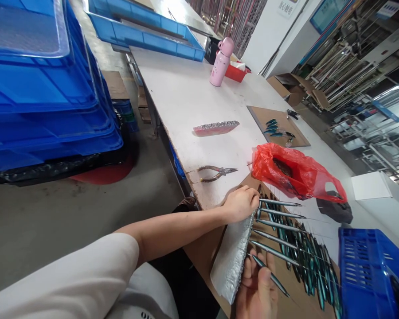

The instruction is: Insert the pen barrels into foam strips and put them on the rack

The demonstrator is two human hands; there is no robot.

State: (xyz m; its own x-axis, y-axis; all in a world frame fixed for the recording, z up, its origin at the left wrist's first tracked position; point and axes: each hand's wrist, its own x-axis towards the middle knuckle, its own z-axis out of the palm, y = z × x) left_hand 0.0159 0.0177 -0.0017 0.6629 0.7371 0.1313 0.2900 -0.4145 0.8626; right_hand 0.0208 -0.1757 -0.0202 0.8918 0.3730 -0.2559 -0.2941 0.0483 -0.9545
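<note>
My left hand (242, 204) is closed around the far end of a foil-covered strip (231, 259), which lies slanted in front of me. Several slim, silver-and-teal fishing lures (279, 223) stick out sideways from its right edge in a row. At the near end of that row, my right hand (257, 285) has its fingers on another fishing lure (271, 275), whose tip points toward the strip's edge. Whether this tip is in the strip I cannot tell. Many more teal lures (314, 261) lie on the brown cardboard (287, 290) to the right.
Pliers (219, 173) and a second foil-topped strip (216, 127) lie on the white table (182, 102). A red plastic bag (299, 166), a blue basket (362, 270) and a board with lures (254, 116) are rightward. A pink bottle (222, 62) stands farther back. Stacked blue crates (46, 106) rise at left.
</note>
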